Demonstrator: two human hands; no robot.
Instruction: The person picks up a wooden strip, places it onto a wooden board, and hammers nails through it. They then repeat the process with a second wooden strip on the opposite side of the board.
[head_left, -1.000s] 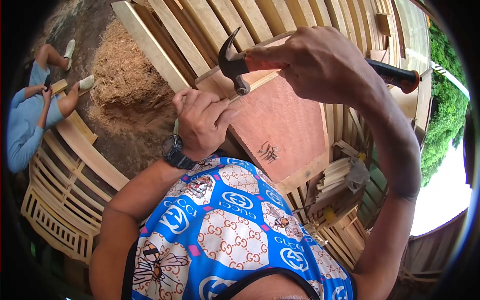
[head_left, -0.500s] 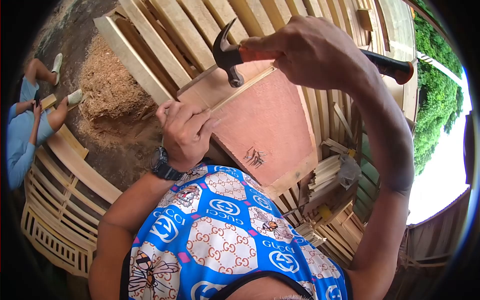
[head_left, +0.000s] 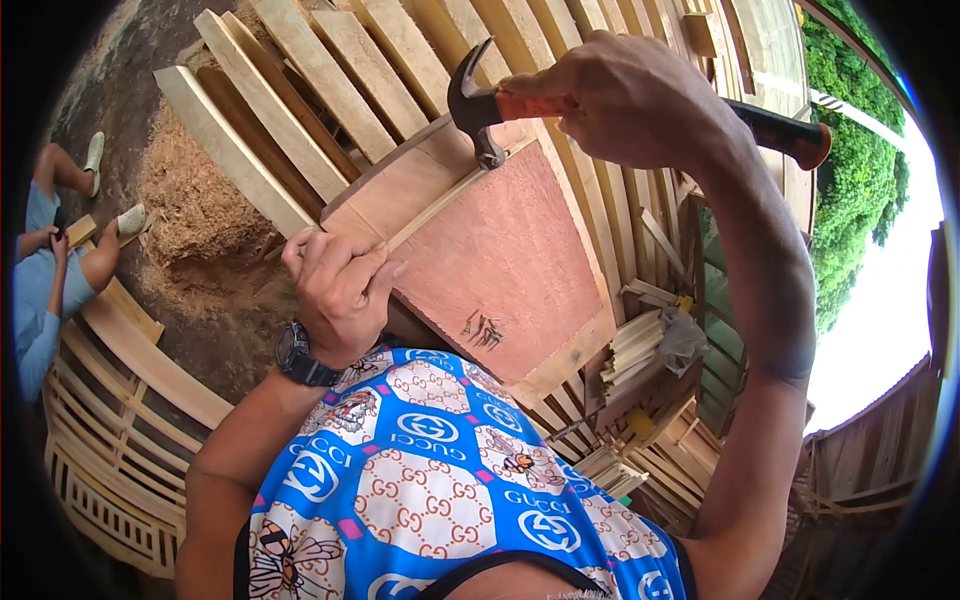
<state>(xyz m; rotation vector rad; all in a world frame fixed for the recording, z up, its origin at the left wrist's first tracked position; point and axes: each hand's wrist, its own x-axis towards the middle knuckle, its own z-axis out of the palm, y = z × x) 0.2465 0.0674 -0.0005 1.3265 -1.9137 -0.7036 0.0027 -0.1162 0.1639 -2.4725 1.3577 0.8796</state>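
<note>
My right hand (head_left: 640, 100) is wrapped round the handle of a claw hammer (head_left: 478, 105), black with an orange section. The hammer's head is right at the far end of a thin wooden strip (head_left: 450, 200), which lies across a reddish plywood board (head_left: 500, 250). With curled fingers, my left hand (head_left: 340, 285) grips the near end of the strip at the board's edge. Left of the strip shows a paler wooden panel (head_left: 385, 185). Several loose nails (head_left: 484, 330) lie in a small heap on the board, close to my chest.
Long wooden beams (head_left: 350, 80) are stacked ahead. A sawdust pile (head_left: 190, 190) lies on the ground to the left, near a seated person (head_left: 60, 240) and a slatted wooden frame (head_left: 120, 430). Bundled wood strips (head_left: 635, 350) and a clear plastic bag (head_left: 682, 340) are at the right.
The view has shifted, so most things sit a little lower and further left. The hammer's head is closer to the strip's far end. Both hands keep their holds.
</note>
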